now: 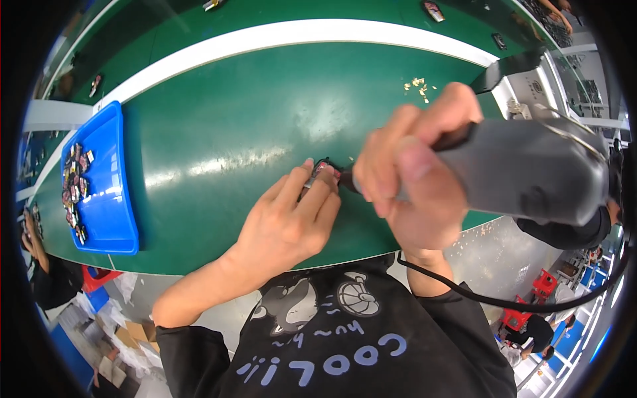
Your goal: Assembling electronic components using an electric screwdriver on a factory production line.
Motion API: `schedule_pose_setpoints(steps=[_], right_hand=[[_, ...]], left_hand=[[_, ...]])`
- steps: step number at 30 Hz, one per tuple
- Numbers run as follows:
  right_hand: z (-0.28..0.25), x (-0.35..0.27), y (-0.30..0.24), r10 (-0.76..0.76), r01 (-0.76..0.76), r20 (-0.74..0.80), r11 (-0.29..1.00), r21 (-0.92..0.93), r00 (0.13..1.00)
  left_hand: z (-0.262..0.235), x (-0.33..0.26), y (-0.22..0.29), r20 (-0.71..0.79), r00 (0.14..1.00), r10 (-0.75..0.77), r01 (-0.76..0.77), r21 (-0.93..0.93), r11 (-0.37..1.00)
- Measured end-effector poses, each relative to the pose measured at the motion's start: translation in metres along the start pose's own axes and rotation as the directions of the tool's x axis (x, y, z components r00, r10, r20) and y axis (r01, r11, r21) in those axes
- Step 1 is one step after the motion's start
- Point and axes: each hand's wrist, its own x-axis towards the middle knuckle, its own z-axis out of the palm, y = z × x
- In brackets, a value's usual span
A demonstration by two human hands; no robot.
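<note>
One small dark component with reddish and silvery parts lies on the green glossy counter, near its front edge and roughly at centre. Left hand rests flat over it, fingers extended and pressing the piece down at its left side. Right hand is wrapped around one grey, thick-bodied powered hand tool, fingers closed tight on its narrow dark front end; the tip meets the component from the right. One black cable runs from the tool down past the counter edge. One blue rectangular plastic tray sits at the counter's left end, well apart from both hands, holding a loose pile of small dark components, too many and too small to count. A scatter of small gold-coloured bits lies on the counter beyond the right hand.
</note>
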Motion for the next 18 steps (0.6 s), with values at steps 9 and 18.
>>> schedule_pose_setpoints(steps=[9, 18], right_hand=[[-0.115, 0.024, -0.067, -0.252, 0.252, -0.311, 0.967, -0.042, 0.916], [-0.176, 0.035, -0.059, -0.163, 0.138, -0.457, 0.986, -0.089, 0.874]], left_hand=[[0.008, 0.063, -0.060, -0.095, 0.995, 0.035, -0.038, -0.031, 0.999], [0.002, 0.125, -0.102, -0.202, 0.955, -0.217, 0.226, 0.023, 0.974]])
